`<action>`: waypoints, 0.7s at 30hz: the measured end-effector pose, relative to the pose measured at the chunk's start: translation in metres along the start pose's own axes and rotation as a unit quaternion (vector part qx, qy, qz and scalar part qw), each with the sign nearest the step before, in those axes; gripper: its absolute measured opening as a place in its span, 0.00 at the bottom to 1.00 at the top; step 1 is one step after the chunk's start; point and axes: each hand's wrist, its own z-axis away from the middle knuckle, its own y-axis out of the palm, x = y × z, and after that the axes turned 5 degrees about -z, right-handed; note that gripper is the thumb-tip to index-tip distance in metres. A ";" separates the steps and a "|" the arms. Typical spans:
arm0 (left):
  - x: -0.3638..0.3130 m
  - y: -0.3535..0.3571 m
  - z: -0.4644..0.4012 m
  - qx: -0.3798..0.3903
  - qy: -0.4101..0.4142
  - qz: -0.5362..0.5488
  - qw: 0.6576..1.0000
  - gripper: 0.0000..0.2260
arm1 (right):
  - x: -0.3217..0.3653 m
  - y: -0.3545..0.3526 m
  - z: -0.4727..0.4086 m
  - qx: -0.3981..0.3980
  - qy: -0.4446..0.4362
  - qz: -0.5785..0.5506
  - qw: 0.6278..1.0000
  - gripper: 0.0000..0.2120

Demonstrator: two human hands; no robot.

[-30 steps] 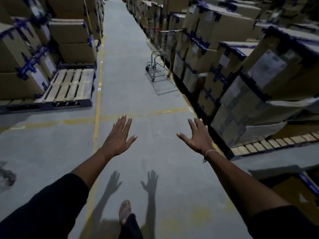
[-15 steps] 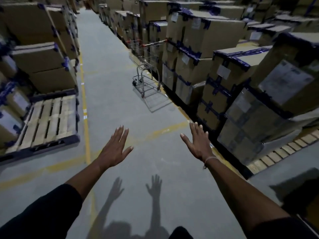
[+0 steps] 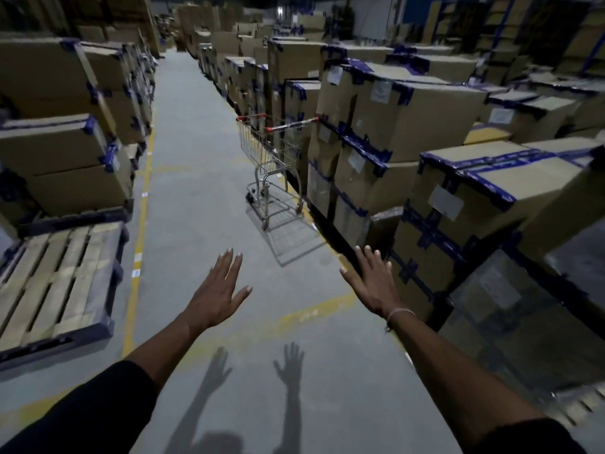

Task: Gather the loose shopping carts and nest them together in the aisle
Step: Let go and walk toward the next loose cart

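A wire shopping cart [image 3: 269,158] with red handle ends stands alone on the right side of the aisle, close against stacked boxes. Its handle points toward the boxes on the right. My left hand [image 3: 217,298] and my right hand [image 3: 373,286] are both stretched out in front of me, palms down, fingers spread, holding nothing. Both hands are well short of the cart, which is a few steps ahead, between and above them in the view.
Tall stacks of cardboard boxes [image 3: 393,126] with blue tape line both sides of the grey concrete aisle [image 3: 196,191]. An empty wooden pallet [image 3: 59,280] lies at the left. A yellow floor line [image 3: 140,224] runs along the left edge.
I have walked forward along the aisle and the view has tilted up. The cart now looks larger and closer. Both hands stay outstretched and empty.
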 end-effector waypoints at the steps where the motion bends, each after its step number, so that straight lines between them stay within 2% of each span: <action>1: 0.000 0.000 -0.025 -0.010 -0.002 0.000 1.000 0.42 | -0.005 -0.005 -0.026 0.000 -0.001 0.003 1.000 0.43; 11: 0.028 0.042 -0.230 0.010 0.011 0.017 1.000 0.45 | -0.038 -0.024 -0.239 0.026 -0.020 0.045 0.998 0.42; 21: 0.122 0.074 -0.475 0.037 0.007 0.011 0.999 0.45 | -0.074 0.002 -0.480 0.049 -0.006 0.062 0.997 0.47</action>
